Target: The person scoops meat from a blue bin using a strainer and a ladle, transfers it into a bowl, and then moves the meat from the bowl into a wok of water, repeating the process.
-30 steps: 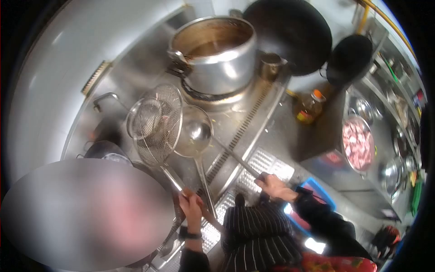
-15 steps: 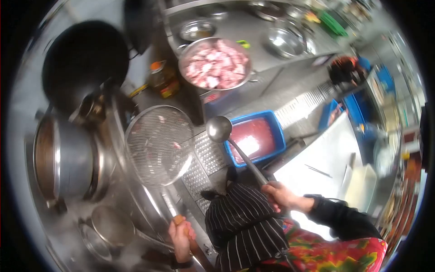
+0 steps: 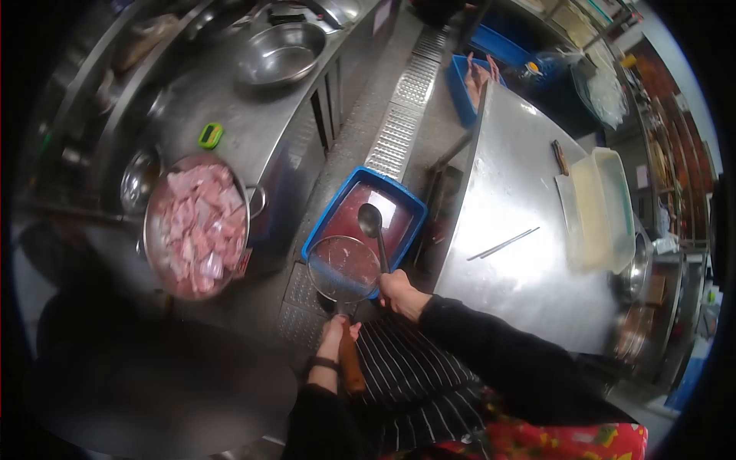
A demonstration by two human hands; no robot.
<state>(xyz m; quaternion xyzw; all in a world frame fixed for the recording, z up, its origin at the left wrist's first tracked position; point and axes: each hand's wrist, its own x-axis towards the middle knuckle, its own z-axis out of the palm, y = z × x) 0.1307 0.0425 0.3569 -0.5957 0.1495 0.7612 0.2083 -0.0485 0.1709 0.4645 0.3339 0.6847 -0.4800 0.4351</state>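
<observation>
My left hand is closed round the handle of a round wire strainer, near where its wooden grip begins. The strainer's mesh overlaps the near edge of a blue tub of reddish liquid. In my right hand is a metal ladle, gripped by its long handle; its bowl shows over the liquid, just beyond the strainer's rim. Left of the tub, a metal pot is heaped with pieces of raw pink meat.
On the right is a steel table with a pair of chopsticks, a knife and a pale plastic bin. A green timer and a steel bowl sit on the left counter. A dark wok fills the lower left.
The view has turned to the right. Strainer and ladle have gone from beside the stove to over the blue tub, both still in my hands.
</observation>
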